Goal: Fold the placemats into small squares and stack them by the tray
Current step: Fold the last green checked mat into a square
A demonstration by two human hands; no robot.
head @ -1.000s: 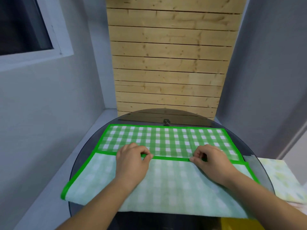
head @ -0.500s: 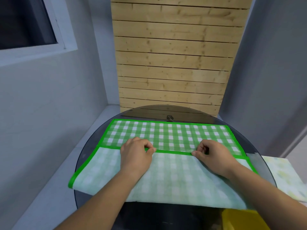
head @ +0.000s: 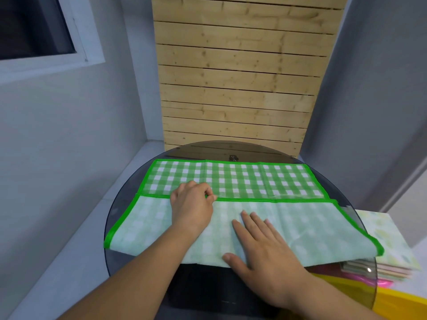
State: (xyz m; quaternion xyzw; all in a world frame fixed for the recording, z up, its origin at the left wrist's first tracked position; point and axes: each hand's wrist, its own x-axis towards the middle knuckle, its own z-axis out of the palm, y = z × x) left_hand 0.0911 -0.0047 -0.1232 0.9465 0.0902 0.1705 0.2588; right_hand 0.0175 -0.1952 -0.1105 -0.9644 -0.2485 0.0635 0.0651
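Note:
A green-and-white checked placemat (head: 233, 181) with a bright green border lies on the round dark glass table (head: 120, 204). Its near part is folded over, pale underside up, with the folded edge running across the middle. My left hand (head: 193, 205) pinches that green edge between thumb and fingers left of centre. My right hand (head: 258, 243) lies flat with straight fingers on the pale folded part near the table's front.
At the right, beyond the table rim, a stack of pale floral mats (head: 388, 245) lies on a lower surface, with pink and yellow items (head: 392, 294) beneath the glass edge. A wooden slat panel (head: 235, 88) and grey walls close in behind.
My right hand has let go of the folded green edge and moved back toward me, now flat on the pale fold. My left hand still pinches the edge.

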